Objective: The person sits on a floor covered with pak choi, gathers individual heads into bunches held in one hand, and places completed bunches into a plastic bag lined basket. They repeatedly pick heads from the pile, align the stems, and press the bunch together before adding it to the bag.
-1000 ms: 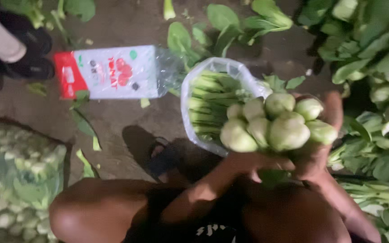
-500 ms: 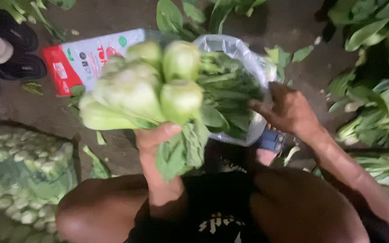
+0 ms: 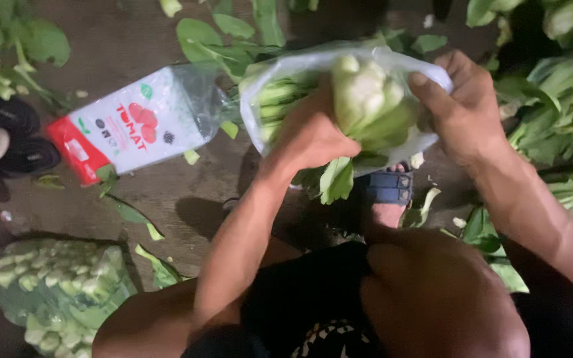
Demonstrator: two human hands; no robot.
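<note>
The person squatted on the dirt ground, and the left hand (image 3: 310, 136) was closed around a bunch of pale green bok choy (image 3: 369, 99), with the stem ends pointing up and the dark leaves hanging below the wrist. The bunch sat in the mouth of a clear plastic bag (image 3: 266, 86), which already held more stalks lying sideways. The right hand (image 3: 462, 109) gripped the right rim of this bag, fingers curled over the thin film and thumb pressed on the outside, so it held the opening wide. I judged that the film could tear at this rim, because it looked stretched tight over the bulky heads. The lower leaves were outside the bag, near the blue sandal strap (image 3: 386, 187), and they could fold or break if the bunch was pushed in without gathering them. The bag lay on uneven ground and could tip. To the left lay a flat printed pouch (image 3: 134, 126) in white and red, a full bag of bok choy (image 3: 54, 292) was at the bottom left, and loose greens (image 3: 558, 113) were piled at the right.
</note>
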